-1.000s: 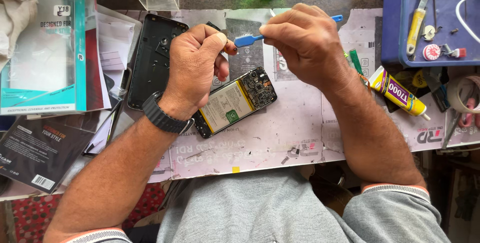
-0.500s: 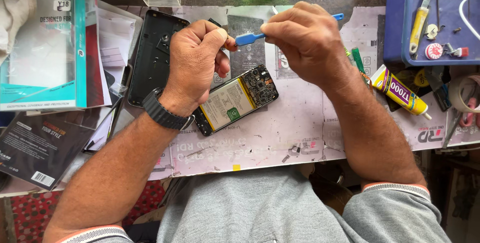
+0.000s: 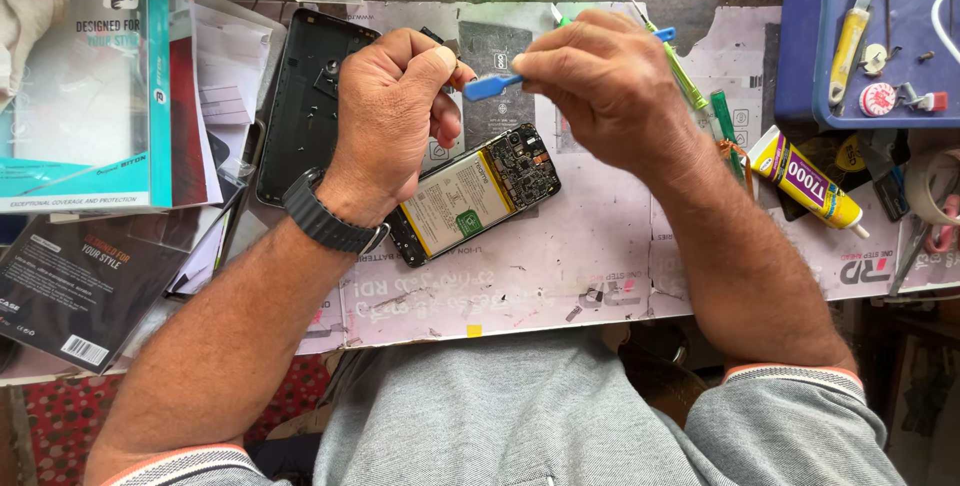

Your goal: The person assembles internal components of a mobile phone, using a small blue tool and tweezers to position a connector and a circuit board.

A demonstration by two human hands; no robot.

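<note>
Gripped the blue pry tool in the right hand, fingers closed tight around the handle, with only the flat blade and the far handle tip showing. Curled the left hand into a near fist, thumb pressed to the forefinger and meeting the blade tip. Could not tell whether anything small was pinched there. Raised both hands above the work mat, probably to bring the blade tip close under the eyes and brace it against the thumb.

Kept the tool roughly level, with its long axis running left to right and slightly uphill toward the right, blade pointing at the left hand.

Left the opened phone flat on the mat just below the hands, insides up, untouched. Set its long axis diagonally, circuit-board end toward the upper right, battery toward the lower left and partly under the left wrist. Parked the black back cover beside it on the left, likely to keep it out of the way, and the yellow glue tube well off to the right.
</note>
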